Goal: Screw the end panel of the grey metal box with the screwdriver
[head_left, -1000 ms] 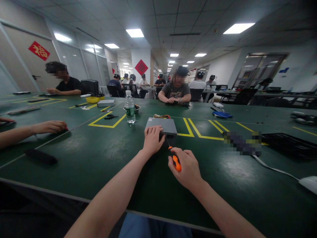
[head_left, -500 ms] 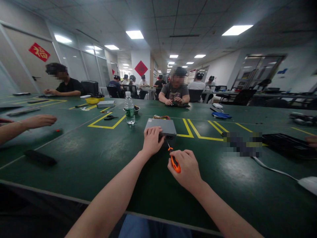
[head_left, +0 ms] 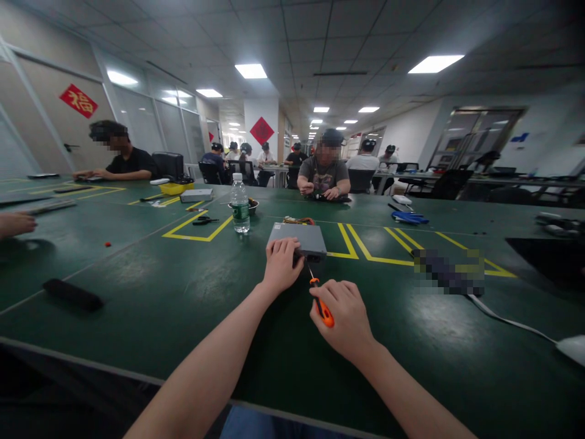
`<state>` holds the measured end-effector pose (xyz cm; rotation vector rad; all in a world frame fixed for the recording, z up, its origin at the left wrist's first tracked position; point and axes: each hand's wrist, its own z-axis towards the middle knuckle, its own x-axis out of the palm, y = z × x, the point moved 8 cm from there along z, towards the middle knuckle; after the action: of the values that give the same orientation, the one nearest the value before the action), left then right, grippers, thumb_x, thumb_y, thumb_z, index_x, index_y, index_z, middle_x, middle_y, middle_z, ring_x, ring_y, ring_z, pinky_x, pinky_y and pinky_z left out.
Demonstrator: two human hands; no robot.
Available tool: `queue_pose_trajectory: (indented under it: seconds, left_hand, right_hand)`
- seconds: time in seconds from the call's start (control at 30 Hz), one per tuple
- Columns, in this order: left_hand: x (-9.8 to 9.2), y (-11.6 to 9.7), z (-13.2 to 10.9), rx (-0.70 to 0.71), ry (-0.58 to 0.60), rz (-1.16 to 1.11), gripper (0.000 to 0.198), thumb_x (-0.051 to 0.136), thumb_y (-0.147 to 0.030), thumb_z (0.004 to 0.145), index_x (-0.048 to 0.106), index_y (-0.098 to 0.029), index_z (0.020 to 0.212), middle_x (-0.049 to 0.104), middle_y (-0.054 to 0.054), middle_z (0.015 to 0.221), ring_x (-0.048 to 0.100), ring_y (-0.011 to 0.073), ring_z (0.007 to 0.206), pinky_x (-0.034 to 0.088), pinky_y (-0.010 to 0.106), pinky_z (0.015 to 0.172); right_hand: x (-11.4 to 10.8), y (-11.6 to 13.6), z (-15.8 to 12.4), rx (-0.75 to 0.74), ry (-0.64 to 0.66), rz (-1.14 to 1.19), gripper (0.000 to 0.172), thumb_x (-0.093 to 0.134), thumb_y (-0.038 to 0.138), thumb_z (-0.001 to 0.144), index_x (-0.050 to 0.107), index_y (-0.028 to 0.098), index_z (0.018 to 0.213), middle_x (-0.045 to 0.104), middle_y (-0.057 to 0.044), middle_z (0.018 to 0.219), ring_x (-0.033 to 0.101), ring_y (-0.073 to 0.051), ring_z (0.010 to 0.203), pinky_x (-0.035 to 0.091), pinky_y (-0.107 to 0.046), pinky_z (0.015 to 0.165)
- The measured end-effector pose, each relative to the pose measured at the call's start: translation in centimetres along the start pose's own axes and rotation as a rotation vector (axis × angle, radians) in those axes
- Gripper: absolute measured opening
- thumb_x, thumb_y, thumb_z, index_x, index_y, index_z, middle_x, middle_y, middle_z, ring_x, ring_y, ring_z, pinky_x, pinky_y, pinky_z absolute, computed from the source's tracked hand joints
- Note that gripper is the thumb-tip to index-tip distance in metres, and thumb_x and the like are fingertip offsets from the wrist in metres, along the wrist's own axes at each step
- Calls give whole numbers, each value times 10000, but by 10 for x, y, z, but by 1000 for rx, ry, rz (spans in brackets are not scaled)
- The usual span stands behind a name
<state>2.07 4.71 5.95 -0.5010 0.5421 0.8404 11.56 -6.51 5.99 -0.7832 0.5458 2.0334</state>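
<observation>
A grey metal power supply unit (head_left: 308, 236) lies on the green table in front of me, a bundle of coloured wires at its far side. My left hand (head_left: 282, 262) grips its near left corner, fingers over the top and thumb at the front face. In my right hand (head_left: 343, 314) is a screwdriver (head_left: 325, 312) with an orange and black handle. Its thin shaft points up at the front face of the unit. Whether the tip sits in a screw is too small to tell.
Beyond the unit's left side stand a water bottle (head_left: 240, 204) and a bowl (head_left: 252, 207). Pliers (head_left: 205, 221) lie farther left; a black bar-shaped object (head_left: 73, 295) is nearer. On the right is a blurred-out dark object (head_left: 448, 272) with a white cable. A co-worker's hand (head_left: 17, 225) shows at left.
My hands, the screwdriver and the power supply keep nearly the same pose. The co-worker's hand at left has drawn back leftward. At right, a black panel-like object has shifted toward the edge.
</observation>
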Motion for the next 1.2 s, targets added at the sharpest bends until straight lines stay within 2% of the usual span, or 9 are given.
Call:
queue_pose_trajectory:
  seconds: [0.17, 0.33, 0.43, 0.83, 0.97, 1.07, 1.2]
  left_hand:
    - [-1, -1, -1, 4, -10, 8, 228, 541, -258, 779, 501, -232, 1002, 565, 36, 1178, 460, 213, 1114, 255, 400, 987]
    - [-1, -1, 0, 8, 6, 18, 232, 538, -265, 783, 501, -235, 1010, 564, 37, 1180, 459, 216, 1117, 256, 405, 987]
    - [-1, -1, 0, 9, 6, 21, 231, 534, -261, 785, 501, -234, 1012, 565, 35, 1178, 459, 214, 1118, 254, 401, 989]
    - [0, 0, 0, 7, 7, 25, 238, 539, -266, 784, 498, -233, 1016, 564, 31, 1181, 456, 208, 1126, 247, 393, 996]
    - [0, 0, 0, 5, 10, 21, 234, 534, -269, 786, 499, -232, 1015, 565, 38, 1180, 458, 215, 1121, 249, 400, 992]
    - [-1, -1, 0, 7, 8, 18, 238, 537, -268, 784, 498, -233, 1017, 564, 35, 1181, 458, 211, 1122, 254, 396, 990]
    - [-1, 0, 0, 2, 14, 12, 237, 537, -274, 786, 501, -232, 1017, 566, 37, 1181, 459, 214, 1119, 253, 400, 989]
  right_hand:
    - [-3, 2, 1, -22, 33, -5, 165, 499, 159, 761, 585, 177, 900, 552, -37, 801, 513, -173, 759, 350, -335, 770]
    - [-23, -9, -4, -26, -91, -17, 118, 492, 202, 772, 586, 168, 835, 550, -28, 734, 508, -165, 700, 359, -337, 753]
    - [-29, -16, -7, -7, -123, -22, 110, 493, 217, 775, 581, 162, 813, 555, -28, 719, 512, -166, 691, 358, -344, 754]
    - [-25, -17, -5, 12, -98, -42, 118, 484, 212, 781, 579, 163, 831, 554, -31, 731, 507, -169, 703, 354, -334, 747]
    - [-24, -17, -4, 28, -79, -47, 156, 499, 290, 803, 582, 164, 839, 567, -34, 741, 519, -174, 706, 353, -331, 737]
    - [-25, -18, -6, 40, -105, -49, 201, 484, 328, 827, 577, 165, 900, 599, -28, 736, 536, -161, 658, 352, -329, 733]
    - [-25, -18, -7, 53, -144, -62, 161, 468, 266, 823, 543, 159, 917, 607, -13, 689, 528, -139, 572, 365, -323, 726]
